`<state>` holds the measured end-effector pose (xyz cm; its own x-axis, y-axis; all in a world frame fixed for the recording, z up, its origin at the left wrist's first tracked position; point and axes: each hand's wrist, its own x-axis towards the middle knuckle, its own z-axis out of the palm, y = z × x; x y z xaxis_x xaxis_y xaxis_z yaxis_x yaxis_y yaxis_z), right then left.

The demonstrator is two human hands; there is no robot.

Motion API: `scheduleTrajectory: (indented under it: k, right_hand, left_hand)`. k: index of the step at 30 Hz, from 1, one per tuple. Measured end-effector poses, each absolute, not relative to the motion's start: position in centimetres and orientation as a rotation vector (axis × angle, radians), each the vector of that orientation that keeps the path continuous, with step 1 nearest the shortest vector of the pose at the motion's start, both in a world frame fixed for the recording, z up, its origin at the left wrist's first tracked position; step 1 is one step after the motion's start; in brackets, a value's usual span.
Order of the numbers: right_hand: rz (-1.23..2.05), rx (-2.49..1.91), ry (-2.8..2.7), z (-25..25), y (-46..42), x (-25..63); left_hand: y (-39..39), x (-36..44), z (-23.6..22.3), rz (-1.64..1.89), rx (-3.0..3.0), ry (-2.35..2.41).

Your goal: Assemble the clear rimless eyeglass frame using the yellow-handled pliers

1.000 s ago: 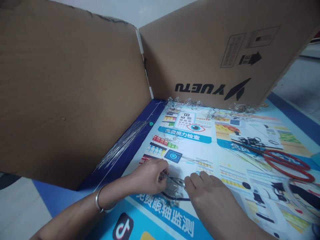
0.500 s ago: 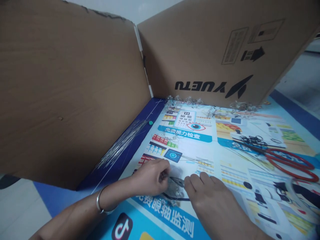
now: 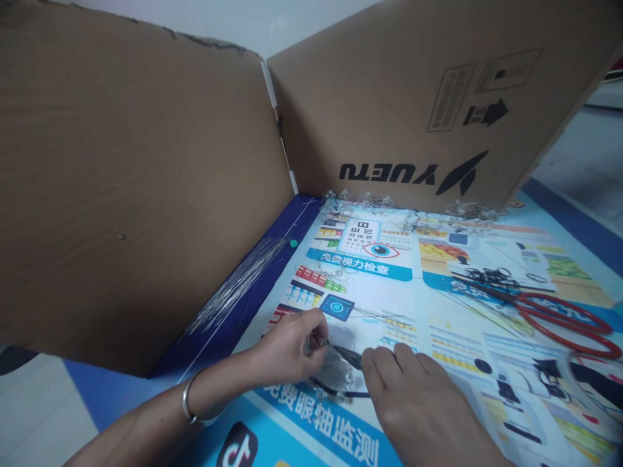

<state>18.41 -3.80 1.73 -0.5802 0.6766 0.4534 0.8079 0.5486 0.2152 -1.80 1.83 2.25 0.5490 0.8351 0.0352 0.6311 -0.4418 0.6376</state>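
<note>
In the head view my right hand point(image 3: 413, 389) is closed around a pair of pliers point(image 3: 348, 356), whose dark jaws point left toward my other hand. My left hand point(image 3: 294, 344), with a silver bangle on its wrist, pinches a small clear piece at its fingertips; what exactly it is I cannot make out. Beneath the pliers, clear beads point(image 3: 343, 379) hang or lie beside a dark curved strip. Whether the jaws grip anything is hard to see.
Thin metal wires point(image 3: 238, 282) lie along the left cardboard panel point(image 3: 146, 194). Red-handled scissors point(image 3: 559, 318) and black bands point(image 3: 494, 277) are at right. Clear beaded pieces point(image 3: 472, 211) line the foot of the back panel point(image 3: 389, 117). A printed sheet point(image 3: 311, 447) covers the table.
The plier jaws have tilted slightly, and more of the clear piece shows at my left fingertips. Both hands stay close together. The view has shifted a little.
</note>
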Motion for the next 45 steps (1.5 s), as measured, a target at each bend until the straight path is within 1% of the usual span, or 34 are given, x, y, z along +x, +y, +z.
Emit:
scheduleTrajectory:
  k: [11,19,26,31,34,40,42,45]
  right_hand:
    - [-0.543,-1.229,-2.469,1.1,-3.6,18.6]
    - [-0.197,-1.311,-2.392,0.6,-1.9,20.4]
    - [-0.200,-1.524,-2.402,-1.9,-1.3,22.0]
    - [-0.059,-1.471,-2.384,-1.6,-1.3,21.6]
    - [0.192,-1.382,-2.277,-0.8,-1.6,21.5]
    - [1.145,-1.399,-1.888,-0.2,-2.3,19.4]
    - [1.329,-1.371,-1.747,-0.3,-2.2,18.4]
    - [1.453,-1.360,-1.576,-0.5,-1.9,17.3]
  left_hand:
    - [2.0,-2.1,2.2,0.504,2.215,1.146]
    - [2.4,-2.3,2.3,0.489,2.213,1.115]
    - [2.5,-2.4,2.3,0.521,2.226,1.034]
    - [2.4,-2.2,2.5,0.498,2.238,0.980]
    - [2.3,-2.1,2.5,0.507,2.264,0.973]
    - [2.1,-2.1,2.3,0.520,2.294,0.968]
    - [2.0,-2.0,2.3,0.526,2.303,0.958]
    - [2.0,-1.9,2.3,0.534,2.300,0.946]
